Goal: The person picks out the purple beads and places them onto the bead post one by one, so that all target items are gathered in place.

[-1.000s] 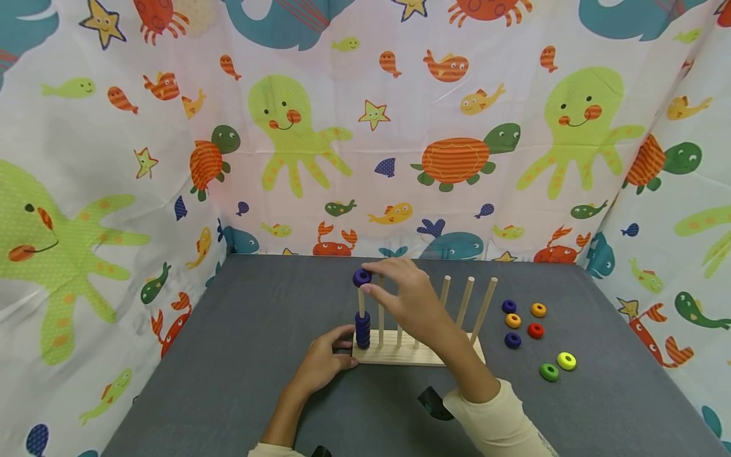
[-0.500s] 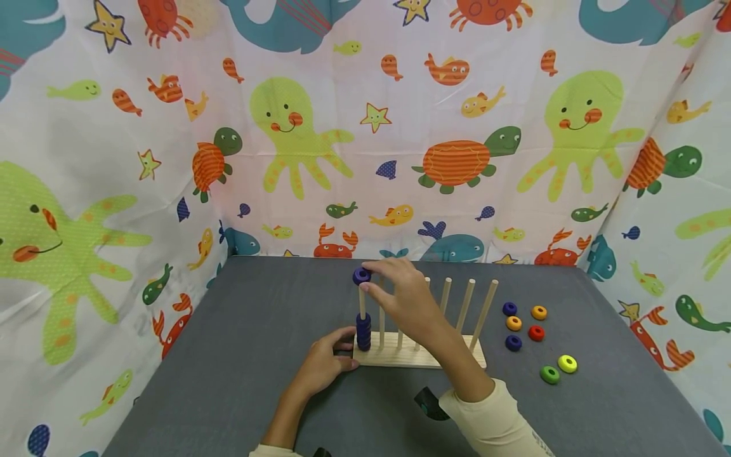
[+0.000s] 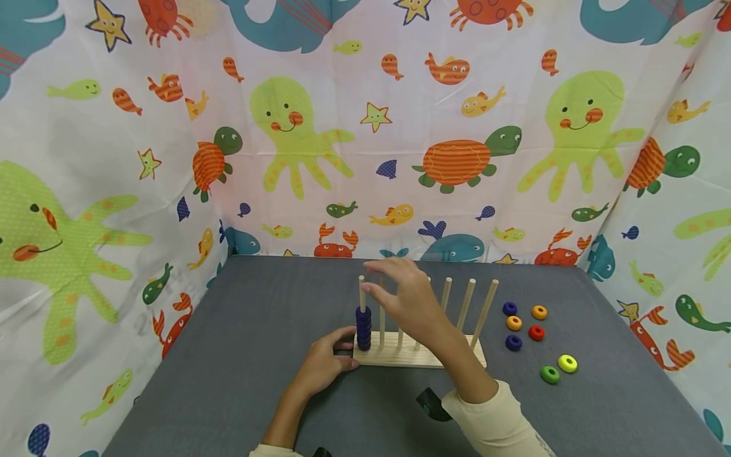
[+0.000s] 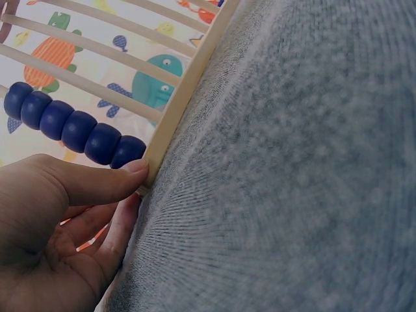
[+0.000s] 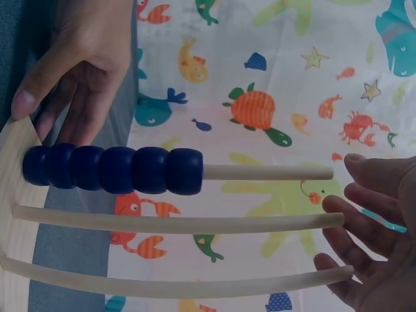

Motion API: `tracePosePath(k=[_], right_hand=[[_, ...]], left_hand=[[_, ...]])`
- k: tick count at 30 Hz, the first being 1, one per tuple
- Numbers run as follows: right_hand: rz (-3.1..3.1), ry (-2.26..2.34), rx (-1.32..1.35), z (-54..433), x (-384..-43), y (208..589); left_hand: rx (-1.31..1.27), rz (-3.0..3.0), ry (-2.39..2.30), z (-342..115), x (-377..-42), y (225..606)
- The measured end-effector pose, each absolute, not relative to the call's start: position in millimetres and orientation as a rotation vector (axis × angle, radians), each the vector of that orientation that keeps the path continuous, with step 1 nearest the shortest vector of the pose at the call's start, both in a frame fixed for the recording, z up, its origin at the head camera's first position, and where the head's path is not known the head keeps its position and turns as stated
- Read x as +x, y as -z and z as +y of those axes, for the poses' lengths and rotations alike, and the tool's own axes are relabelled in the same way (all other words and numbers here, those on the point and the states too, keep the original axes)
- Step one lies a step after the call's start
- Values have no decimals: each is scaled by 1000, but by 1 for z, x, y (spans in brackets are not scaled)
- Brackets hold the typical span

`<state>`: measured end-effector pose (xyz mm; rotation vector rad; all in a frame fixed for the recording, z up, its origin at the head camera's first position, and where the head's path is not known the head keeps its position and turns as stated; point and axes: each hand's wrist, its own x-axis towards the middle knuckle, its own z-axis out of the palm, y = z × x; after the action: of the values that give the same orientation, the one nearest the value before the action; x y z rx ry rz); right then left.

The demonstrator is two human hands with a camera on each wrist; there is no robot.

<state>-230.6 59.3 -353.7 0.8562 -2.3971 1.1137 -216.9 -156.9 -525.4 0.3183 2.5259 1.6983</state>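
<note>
A wooden peg stand with a row of upright pegs stands on the table. Its leftmost peg carries a stack of several dark blue beads, reaching from the base past the middle. My left hand pinches the base's left corner, the thumb on the front edge and fingers behind, clearest in the left wrist view. Just right of the leftmost peg's tip is my right hand, its thumb and fingers apart and loosely bent, with no bead between them. That hand hides parts of the middle pegs.
Right of the stand lie loose beads: two blue ones, two orange ones, a red one, a green one and a yellow one. A sea-animal curtain encloses the grey table at the back and sides.
The blue bead that my right hand held at the peg's top has been let go and now sits on the stack. Both hands have stayed nearly where they were.
</note>
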Motion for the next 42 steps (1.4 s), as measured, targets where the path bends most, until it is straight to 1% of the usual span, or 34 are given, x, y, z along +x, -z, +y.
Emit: tracePosePath(k=[9,23,32,42], right_hand=[[-2273,-1088,846,75,-224,347],[-2142,-1118,703,124,-205,344],[-2110,-1165,494,161,-198,355],[-2076,-1214,366,194,-195,373]], left_hand=[[325,2578,-1663,-156,-217,525],[313,2607,-1629,-156,-217,524],[316,2612,-1631,-156,-217,524],[316,2612,-1625,-156,-216,524]])
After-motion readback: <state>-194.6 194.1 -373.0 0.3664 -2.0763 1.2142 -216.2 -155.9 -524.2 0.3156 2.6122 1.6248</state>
